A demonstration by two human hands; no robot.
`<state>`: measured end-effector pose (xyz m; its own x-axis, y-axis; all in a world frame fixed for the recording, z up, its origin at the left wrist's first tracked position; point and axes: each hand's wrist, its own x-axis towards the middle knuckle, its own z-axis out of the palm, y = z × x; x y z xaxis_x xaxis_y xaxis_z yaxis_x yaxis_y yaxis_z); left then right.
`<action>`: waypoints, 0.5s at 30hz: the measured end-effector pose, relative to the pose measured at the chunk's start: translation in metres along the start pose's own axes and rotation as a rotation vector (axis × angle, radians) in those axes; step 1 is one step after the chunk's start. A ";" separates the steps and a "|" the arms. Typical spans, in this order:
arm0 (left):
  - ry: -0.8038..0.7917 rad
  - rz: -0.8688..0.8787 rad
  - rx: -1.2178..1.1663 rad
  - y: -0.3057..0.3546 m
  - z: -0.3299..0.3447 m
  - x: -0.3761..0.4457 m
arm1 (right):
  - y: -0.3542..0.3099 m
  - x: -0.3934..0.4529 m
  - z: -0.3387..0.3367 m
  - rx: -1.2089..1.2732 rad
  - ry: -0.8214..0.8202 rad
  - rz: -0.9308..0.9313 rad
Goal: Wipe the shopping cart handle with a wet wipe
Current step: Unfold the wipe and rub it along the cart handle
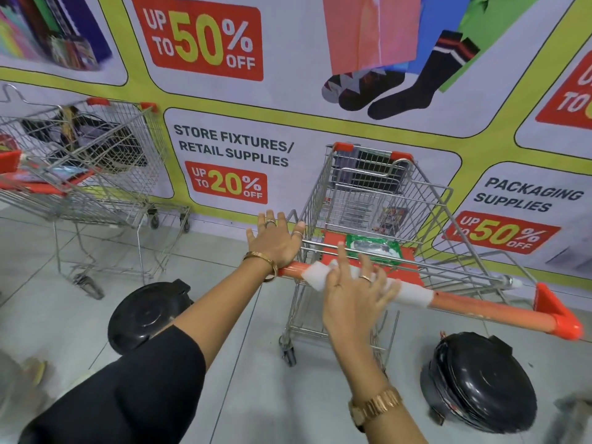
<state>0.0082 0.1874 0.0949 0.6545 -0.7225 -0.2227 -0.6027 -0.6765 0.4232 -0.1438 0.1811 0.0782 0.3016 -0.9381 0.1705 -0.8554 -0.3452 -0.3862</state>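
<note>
A metal shopping cart (429, 200) stands in front of me with an orange handle (480, 310) running across it. A white wet wipe (413, 294) is draped over the middle of the handle. My right hand (352, 293) presses down on the wipe with the fingers spread, and it looks blurred. My left hand (275, 241) rests flat on the handle's left end, fingers apart, holding nothing. A green pack of wipes (373, 248) lies on the cart's red child seat just behind the handle.
Two black round-lidded bins stand on the tiled floor, one at the cart's left (147, 315) and one at its right (480, 382). A second cart (96, 161) with bags in it is parked at the left. A printed sale banner (237, 149) covers the wall behind.
</note>
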 end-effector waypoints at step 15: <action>-0.010 0.009 -0.029 0.003 -0.001 -0.005 | -0.003 0.001 0.002 -0.024 -0.033 0.041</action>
<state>0.0039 0.1892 0.0982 0.6445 -0.7301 -0.2273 -0.5951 -0.6656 0.4504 -0.1405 0.1815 0.0778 0.2795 -0.9519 0.1253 -0.8768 -0.3063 -0.3707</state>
